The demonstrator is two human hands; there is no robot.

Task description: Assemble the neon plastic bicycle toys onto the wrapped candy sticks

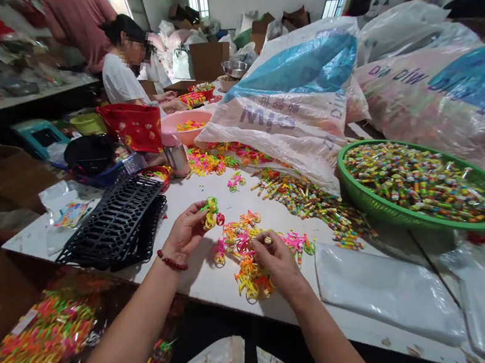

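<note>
My left hand [185,231] is raised a little above the white table [238,206], fingers pinched on a small toy of green, yellow and red plastic rings [211,212]. My right hand [273,258] rests on a loose pile of bright plastic ring toys [249,251] in front of me, its fingers curled on pieces in the pile; what they grip I cannot make out. A red bead bracelet [170,262] circles my left wrist.
Black plastic trays [115,225] lie stacked at my left. A green basket [427,186] of small coloured pieces stands at the right, with more spilled beside it [313,203]. Large plastic sacks [296,91] fill the back. Clear bags [387,288] lie right. Two other people [122,66] work at far left.
</note>
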